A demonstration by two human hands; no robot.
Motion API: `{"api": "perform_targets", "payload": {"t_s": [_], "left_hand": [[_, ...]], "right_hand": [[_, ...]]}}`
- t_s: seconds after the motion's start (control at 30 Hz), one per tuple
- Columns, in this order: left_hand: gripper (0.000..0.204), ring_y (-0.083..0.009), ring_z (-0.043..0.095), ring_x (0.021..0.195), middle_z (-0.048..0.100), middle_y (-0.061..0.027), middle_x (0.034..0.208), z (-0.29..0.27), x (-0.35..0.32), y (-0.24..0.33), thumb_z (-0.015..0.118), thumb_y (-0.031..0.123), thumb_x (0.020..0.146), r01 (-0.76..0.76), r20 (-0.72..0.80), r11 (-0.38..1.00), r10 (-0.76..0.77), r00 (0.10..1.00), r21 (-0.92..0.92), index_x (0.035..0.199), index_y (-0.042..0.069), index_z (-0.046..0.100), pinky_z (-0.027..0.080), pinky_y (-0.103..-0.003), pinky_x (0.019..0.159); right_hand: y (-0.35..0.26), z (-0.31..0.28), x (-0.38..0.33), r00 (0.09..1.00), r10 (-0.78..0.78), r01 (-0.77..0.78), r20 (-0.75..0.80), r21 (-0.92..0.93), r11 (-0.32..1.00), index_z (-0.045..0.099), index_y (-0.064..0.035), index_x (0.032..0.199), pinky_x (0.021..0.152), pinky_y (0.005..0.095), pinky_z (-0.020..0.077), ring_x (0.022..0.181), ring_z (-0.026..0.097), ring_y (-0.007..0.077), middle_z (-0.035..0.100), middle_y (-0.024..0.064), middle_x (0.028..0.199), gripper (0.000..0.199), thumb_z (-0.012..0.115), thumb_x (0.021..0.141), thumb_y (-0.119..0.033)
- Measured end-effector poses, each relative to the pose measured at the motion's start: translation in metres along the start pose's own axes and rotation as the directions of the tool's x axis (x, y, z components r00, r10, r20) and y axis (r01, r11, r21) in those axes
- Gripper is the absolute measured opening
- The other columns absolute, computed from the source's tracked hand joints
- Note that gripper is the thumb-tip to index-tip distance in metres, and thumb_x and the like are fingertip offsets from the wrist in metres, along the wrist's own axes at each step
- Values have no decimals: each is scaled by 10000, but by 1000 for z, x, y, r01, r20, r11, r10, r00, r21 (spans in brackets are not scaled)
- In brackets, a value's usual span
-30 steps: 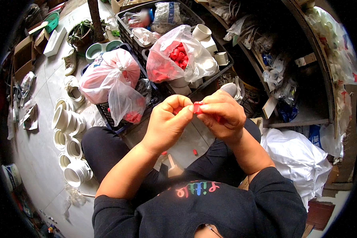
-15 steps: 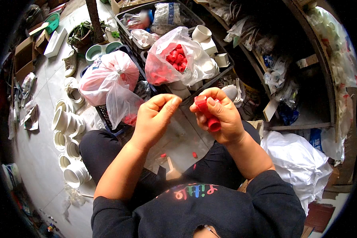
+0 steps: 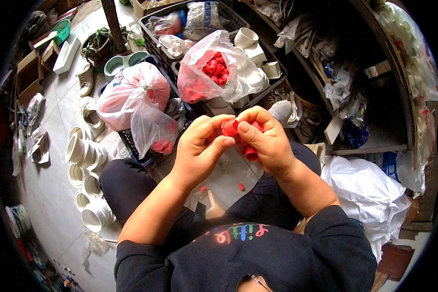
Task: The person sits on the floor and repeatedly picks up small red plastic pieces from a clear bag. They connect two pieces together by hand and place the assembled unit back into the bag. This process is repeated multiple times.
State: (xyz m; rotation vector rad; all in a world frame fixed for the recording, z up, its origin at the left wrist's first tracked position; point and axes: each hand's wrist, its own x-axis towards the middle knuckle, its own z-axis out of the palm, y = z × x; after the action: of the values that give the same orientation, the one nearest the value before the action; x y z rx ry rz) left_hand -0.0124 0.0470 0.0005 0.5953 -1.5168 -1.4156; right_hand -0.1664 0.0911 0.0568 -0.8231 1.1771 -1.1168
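In front of my knees both hands meet at a red plastic pipe fitting [image 3: 230, 128]. My right hand [image 3: 272, 143] is closed around it, and more red plastic [image 3: 250, 153] shows below those fingers; whether it is one piece or several I cannot tell. The fingers of my left hand [image 3: 198, 148] curl round the fitting's left end, fingertips on top and thumb below. Beyond my hands, an open clear bag [image 3: 192, 61] holds many similar red fittings [image 3: 216, 69]. To its left sits a tied bag [image 3: 136, 92] with reddish contents.
White pipe fittings [image 3: 93, 216] stand in a row on the floor at left. Dark crates [image 3: 146, 29] lie ahead, and a shelf [image 3: 370, 152] stands at right above a white sack [image 3: 365, 190]. Small red pieces [image 3: 241, 187] and a wooden-coloured handle [image 3: 212, 207] lie between my legs.
My left hand has moved right to touch the red fitting, its thumb now apart from the fingertips. The right hand has turned the fitting's end toward the left hand.
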Motion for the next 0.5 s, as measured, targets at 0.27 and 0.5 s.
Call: {"api": "perform_targets", "payload": {"t_s": [0.27, 0.5], "left_hand": [[293, -216, 542, 736, 560, -100, 815, -8, 2, 12, 642, 58, 749, -71, 80, 974, 55, 995, 213, 1029, 17, 567, 436, -289, 663], [295, -243, 562, 715, 579, -111, 812, -5, 4, 14, 634, -1, 730, -128, 85, 947, 108, 991, 295, 1017, 15, 568, 457, -302, 632]], "right_hand": [[-24, -9, 6, 742, -562, 585, 364, -761, 279, 622, -6, 878, 585, 287, 443, 638, 567, 184, 611, 99, 742, 129, 634, 754, -36], [-12, -9, 4, 881, -428, 455, 203, -612, 647, 636, -7, 921, 601, 255, 452, 660, 578, 144, 632, 97, 778, 162, 629, 779, -85]]}}
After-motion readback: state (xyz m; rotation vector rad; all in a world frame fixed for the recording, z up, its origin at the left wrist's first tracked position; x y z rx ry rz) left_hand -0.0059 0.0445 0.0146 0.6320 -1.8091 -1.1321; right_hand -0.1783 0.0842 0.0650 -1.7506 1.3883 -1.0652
